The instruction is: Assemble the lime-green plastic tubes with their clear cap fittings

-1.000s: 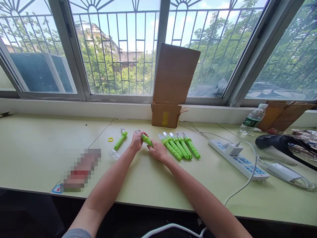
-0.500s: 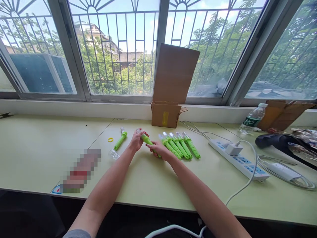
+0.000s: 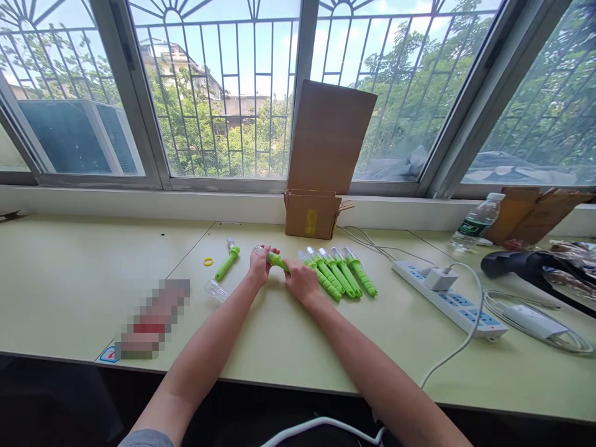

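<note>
My left hand [image 3: 261,266] is closed around the clear end of a green-handled stick [image 3: 278,261]. The green handle's lower end is in the closed fingers of my right hand [image 3: 302,280], which hides its tip. To the left lies another green stick [image 3: 226,264] with a narrow clear top. A yellow ring [image 3: 208,262] rests beside it, and a loose clear plastic cap [image 3: 215,289] lies nearer me, close to my left forearm. Just right of my right hand, several green sticks with clear caps [image 3: 354,273] lie side by side on the table.
A cardboard box [image 3: 307,214] stands against the window ledge, its flap upright. To the right, a white power strip [image 3: 449,301] with a plugged-in charger and cables crosses the table [image 3: 279,354]. Farther right are a water bottle [image 3: 477,223] and a black object [image 3: 507,264]. A blurred patch covers something on the left.
The held stick has turned to lie flatter. My right hand has shifted slightly right and rolled over, its back now facing up. Both hands still hold the stick.
</note>
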Motion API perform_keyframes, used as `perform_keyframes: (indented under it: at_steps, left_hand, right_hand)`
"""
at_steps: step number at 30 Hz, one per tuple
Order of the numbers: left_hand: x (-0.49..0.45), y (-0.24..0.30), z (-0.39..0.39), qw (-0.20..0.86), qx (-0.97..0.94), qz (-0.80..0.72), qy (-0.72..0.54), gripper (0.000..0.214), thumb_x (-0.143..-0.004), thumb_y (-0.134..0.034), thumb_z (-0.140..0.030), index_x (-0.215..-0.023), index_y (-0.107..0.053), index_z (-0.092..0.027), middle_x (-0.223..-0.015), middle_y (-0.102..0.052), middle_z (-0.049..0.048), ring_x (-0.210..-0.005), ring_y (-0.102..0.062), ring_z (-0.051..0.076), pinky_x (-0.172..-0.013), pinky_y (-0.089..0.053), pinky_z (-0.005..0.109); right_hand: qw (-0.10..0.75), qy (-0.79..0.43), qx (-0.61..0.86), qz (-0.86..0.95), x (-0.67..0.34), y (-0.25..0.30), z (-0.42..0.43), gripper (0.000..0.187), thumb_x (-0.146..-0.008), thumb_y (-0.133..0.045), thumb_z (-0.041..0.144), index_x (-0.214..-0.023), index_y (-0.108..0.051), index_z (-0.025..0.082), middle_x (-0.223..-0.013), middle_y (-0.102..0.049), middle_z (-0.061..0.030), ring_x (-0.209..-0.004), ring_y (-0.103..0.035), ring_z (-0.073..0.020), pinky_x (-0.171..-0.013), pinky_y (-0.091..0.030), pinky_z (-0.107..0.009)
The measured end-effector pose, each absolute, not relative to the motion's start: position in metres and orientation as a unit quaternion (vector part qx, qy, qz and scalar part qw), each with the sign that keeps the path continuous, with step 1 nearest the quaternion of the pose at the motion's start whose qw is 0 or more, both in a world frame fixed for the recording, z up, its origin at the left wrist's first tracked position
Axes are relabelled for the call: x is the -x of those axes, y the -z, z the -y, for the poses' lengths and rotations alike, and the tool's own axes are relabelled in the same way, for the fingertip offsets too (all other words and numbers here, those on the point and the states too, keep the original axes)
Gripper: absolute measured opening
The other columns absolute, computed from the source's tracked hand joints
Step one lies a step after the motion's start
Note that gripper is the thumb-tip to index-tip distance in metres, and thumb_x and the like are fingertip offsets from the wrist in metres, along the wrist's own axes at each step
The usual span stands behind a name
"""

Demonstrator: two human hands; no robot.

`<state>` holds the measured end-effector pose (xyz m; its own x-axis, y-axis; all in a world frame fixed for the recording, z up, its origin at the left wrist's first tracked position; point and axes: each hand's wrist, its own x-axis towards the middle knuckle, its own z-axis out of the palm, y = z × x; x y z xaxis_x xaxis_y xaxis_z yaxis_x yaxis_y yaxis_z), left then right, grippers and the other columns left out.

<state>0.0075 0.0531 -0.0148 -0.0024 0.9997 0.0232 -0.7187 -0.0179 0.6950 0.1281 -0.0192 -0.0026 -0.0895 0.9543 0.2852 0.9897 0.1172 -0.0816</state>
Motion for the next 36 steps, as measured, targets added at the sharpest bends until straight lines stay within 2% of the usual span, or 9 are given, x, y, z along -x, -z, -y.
perform_keyframes:
  at_steps: [5,11,15,18,21,24,28,32,36]
  left_hand:
    - [-0.005,0.014,-0.050,0.668,-0.258,-0.247,-0.653,0.046,-0.065,-0.072,-0.007,-0.095,-0.041,-0.021,-0.075,-0.062,-0.0016,-0.070,-0.066,0.016,-0.076,-0.054,0.037]
    - [-0.004,0.011,-0.049,0.674,-0.271,-0.242,-0.643,0.046,-0.063,-0.072,-0.006,-0.093,-0.040,-0.021,-0.074,-0.061,-0.0024,-0.068,-0.064,0.014,-0.079,-0.054,0.039]
    - [-0.003,0.007,-0.047,0.680,-0.285,-0.235,-0.633,0.048,-0.062,-0.073,-0.006,-0.093,-0.040,-0.022,-0.075,-0.061,-0.0029,-0.067,-0.063,0.013,-0.080,-0.053,0.039]
    - [-0.002,0.004,-0.045,0.683,-0.300,-0.229,-0.626,0.048,-0.062,-0.074,-0.009,-0.094,-0.040,-0.021,-0.075,-0.062,-0.0025,-0.066,-0.063,0.013,-0.079,-0.053,0.037]
    - [0.000,0.001,-0.043,0.687,-0.315,-0.224,-0.616,0.047,-0.063,-0.075,-0.012,-0.093,-0.041,-0.021,-0.076,-0.062,-0.0016,-0.067,-0.063,0.014,-0.076,-0.052,0.034]
    - [0.002,-0.003,-0.039,0.697,-0.330,-0.214,-0.600,0.045,-0.063,-0.076,-0.013,-0.093,-0.043,-0.021,-0.077,-0.063,-0.0007,-0.067,-0.063,0.014,-0.072,-0.050,0.032]
    - [0.004,-0.008,-0.036,0.711,-0.345,-0.192,-0.581,0.042,-0.065,-0.076,-0.014,-0.092,-0.045,-0.021,-0.076,-0.063,-0.0009,-0.068,-0.064,0.014,-0.073,-0.050,0.031]
    - [0.003,-0.008,-0.037,0.710,-0.338,-0.196,-0.586,0.044,-0.065,-0.077,-0.013,-0.095,-0.045,-0.021,-0.078,-0.065,0.0003,-0.070,-0.065,0.015,-0.078,-0.051,0.035]
    - [-0.001,-0.001,-0.043,0.687,-0.305,-0.235,-0.617,0.047,-0.064,-0.078,-0.015,-0.097,-0.045,-0.020,-0.085,-0.066,0.0038,-0.077,-0.067,0.017,-0.080,-0.052,0.037]
  right_hand:
    - [0.099,0.027,0.666,0.739,-0.119,0.002,0.022,0.030,-0.095,-0.040,0.031,-0.118,-0.055,0.019,-0.099,-0.070,-0.0136,-0.087,-0.067,-0.0261,-0.072,-0.043,-0.032]
    - [0.117,-0.026,0.680,0.723,-0.122,0.001,0.018,0.035,-0.093,-0.042,0.044,-0.108,-0.058,0.018,-0.096,-0.069,-0.0132,-0.085,-0.066,-0.0258,-0.068,-0.042,-0.031]
    - [0.162,-0.094,0.672,0.716,-0.128,0.004,0.009,0.028,-0.088,-0.051,0.043,-0.096,-0.061,0.018,-0.091,-0.068,-0.0097,-0.083,-0.063,-0.0225,-0.063,-0.039,-0.027]
    - [0.222,-0.207,0.628,0.716,-0.132,0.007,0.002,0.022,-0.083,-0.059,0.039,-0.079,-0.057,0.018,-0.074,-0.062,-0.0028,-0.067,-0.058,-0.0151,-0.057,-0.036,-0.023]
    - [0.266,-0.372,0.584,0.671,-0.135,0.007,0.001,0.029,-0.080,-0.063,0.042,-0.071,-0.047,0.019,-0.056,-0.047,0.0046,-0.045,-0.041,-0.0075,-0.045,-0.029,-0.021]
    - [0.269,-0.532,0.531,0.602,-0.142,0.001,0.003,0.041,-0.075,-0.070,0.047,-0.068,-0.039,0.021,-0.051,-0.039,0.0087,-0.038,-0.028,-0.0036,-0.038,-0.021,-0.019]
    - [0.221,-0.664,0.442,0.561,-0.153,-0.008,0.007,0.051,-0.073,-0.071,0.052,-0.063,-0.033,0.021,-0.050,-0.034,0.0100,-0.039,-0.025,-0.0021,-0.037,-0.019,-0.016]
    - [0.247,-0.640,0.461,0.564,-0.147,-0.004,0.006,0.048,-0.074,-0.070,0.053,-0.066,-0.035,0.021,-0.050,-0.035,0.0100,-0.038,-0.027,-0.0029,-0.036,-0.021,-0.017]
    - [0.280,-0.477,0.552,0.624,-0.130,0.006,0.006,0.037,-0.084,-0.058,0.054,-0.075,-0.045,0.020,-0.053,-0.045,0.0058,-0.040,-0.039,-0.0072,-0.041,-0.030,-0.020]
